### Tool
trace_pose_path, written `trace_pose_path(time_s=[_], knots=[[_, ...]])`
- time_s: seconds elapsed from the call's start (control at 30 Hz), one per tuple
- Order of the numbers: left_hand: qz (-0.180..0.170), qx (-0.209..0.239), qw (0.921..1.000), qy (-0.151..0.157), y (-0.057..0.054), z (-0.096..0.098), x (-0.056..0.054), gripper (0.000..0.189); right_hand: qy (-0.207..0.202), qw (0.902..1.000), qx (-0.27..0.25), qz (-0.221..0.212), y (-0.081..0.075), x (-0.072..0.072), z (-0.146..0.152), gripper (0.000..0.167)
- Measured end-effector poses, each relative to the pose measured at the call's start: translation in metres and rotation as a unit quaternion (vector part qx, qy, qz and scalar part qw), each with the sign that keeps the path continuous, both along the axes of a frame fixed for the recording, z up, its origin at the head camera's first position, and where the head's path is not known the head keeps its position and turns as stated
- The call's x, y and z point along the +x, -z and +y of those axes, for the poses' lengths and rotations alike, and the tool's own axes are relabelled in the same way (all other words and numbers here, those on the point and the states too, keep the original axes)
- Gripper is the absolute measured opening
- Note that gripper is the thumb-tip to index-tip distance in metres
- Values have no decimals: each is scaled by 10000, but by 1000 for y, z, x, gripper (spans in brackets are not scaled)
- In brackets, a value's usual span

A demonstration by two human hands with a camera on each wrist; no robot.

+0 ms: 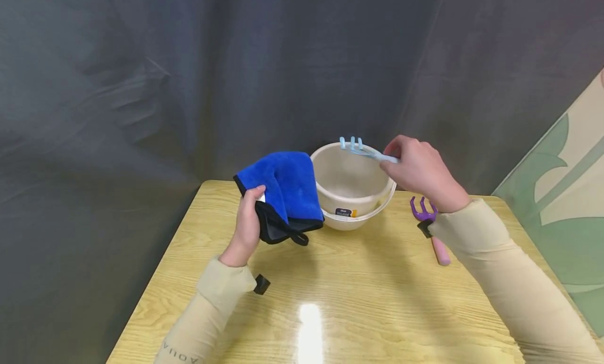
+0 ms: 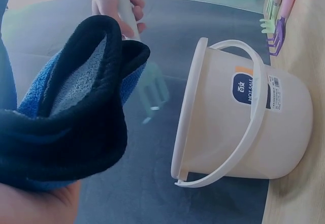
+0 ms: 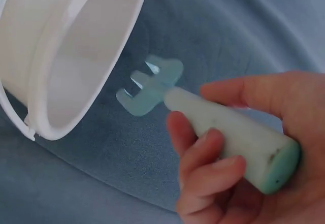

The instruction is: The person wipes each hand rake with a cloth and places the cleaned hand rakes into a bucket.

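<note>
In the head view my left hand [image 1: 246, 220] grips a folded blue towel [image 1: 290, 183] with black edging and a small black loop, held up left of the bucket. In the left wrist view, the towel's folds [image 2: 84, 82] show a greyish inner side. My right hand [image 1: 417, 167] holds a small light-blue hand rake [image 1: 360, 150] by its pale handle [image 3: 218, 127], fingers curled round it. Its tines are above the rim of a cream plastic bucket [image 1: 346, 204], whose handle hangs down at the front. The part of the bucket's inside that shows holds nothing visible.
A purple hand rake [image 1: 424, 213] with a pink handle lies on the wooden table [image 1: 358, 285], partly behind my right cuff. Beside it, the left wrist view shows a pale green rake [image 2: 267, 25]. A dark curtain [image 1: 302, 75] hangs behind; a patterned panel [image 1: 561, 196] stands at right.
</note>
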State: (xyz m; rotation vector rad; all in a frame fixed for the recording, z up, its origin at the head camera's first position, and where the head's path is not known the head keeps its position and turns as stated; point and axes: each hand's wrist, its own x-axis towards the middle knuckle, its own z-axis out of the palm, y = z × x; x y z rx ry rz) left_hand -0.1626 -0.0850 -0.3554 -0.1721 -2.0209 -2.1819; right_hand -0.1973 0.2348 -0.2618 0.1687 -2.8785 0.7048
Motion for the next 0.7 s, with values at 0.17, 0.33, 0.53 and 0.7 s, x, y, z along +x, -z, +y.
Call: trace_pose_path(time_s=[0.17, 0.33, 0.53, 0.7], knots=[[23, -20, 10000, -84, 0, 0, 0, 55, -26, 9987, 465, -187, -4, -9, -9, 24], [32, 112, 9998, -190, 3, 1, 0, 54, -82, 9961, 804, -355, -2, -19, -17, 23], [87, 170, 9997, -153, 6, 3, 1, 54, -92, 9957, 767, -509, 7, -28, -24, 17], [11, 102, 9999, -44, 10, 4, 2, 54, -80, 9937, 900, -666, 14, -35, -30, 16]])
